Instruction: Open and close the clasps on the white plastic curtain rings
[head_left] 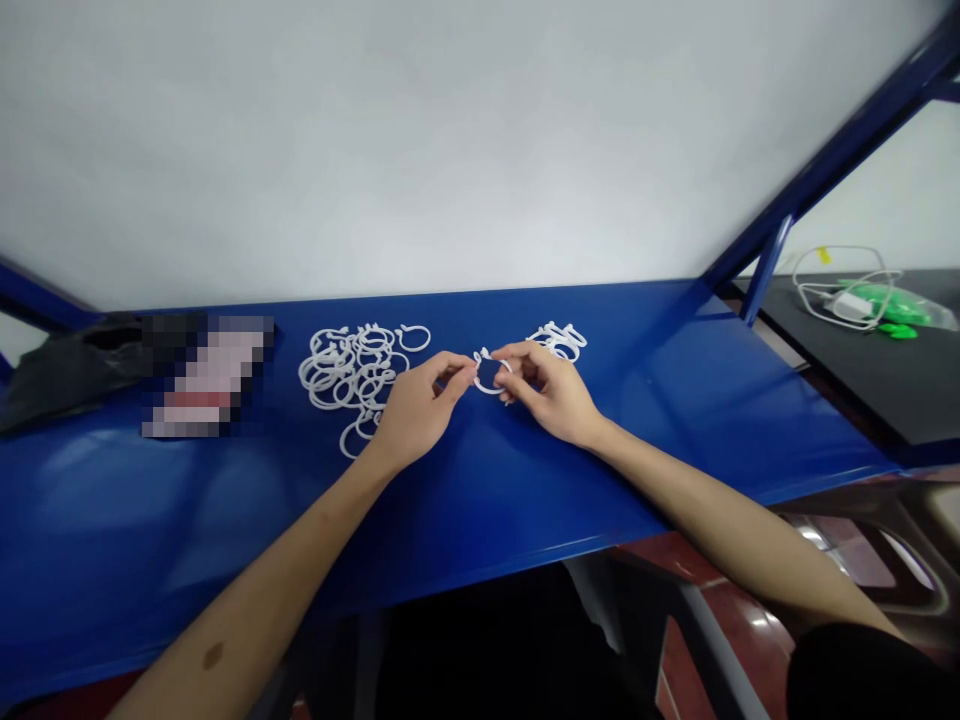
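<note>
Between my two hands is a white plastic curtain ring (491, 390), held just above the blue table, with small knobbed ends at its top. My left hand (424, 400) pinches its left side between thumb and fingertips. On the right side, my right hand (551, 390) grips it with thumb and index finger, the other fingers curled behind. A large tangled pile of similar white rings (345, 370) lies left of my left hand. Just beyond my right hand sits a smaller group of white rings (559, 340), partly hidden by that hand.
The blue table (495, 490) meets a pale wall (450, 150). At left lie a black bag (67, 370) and a blurred-out flat item (214, 375). Blue metal struts (769, 270) rise at right, beside a black surface (847, 350) with a white cable (847, 305) and green items (896, 305).
</note>
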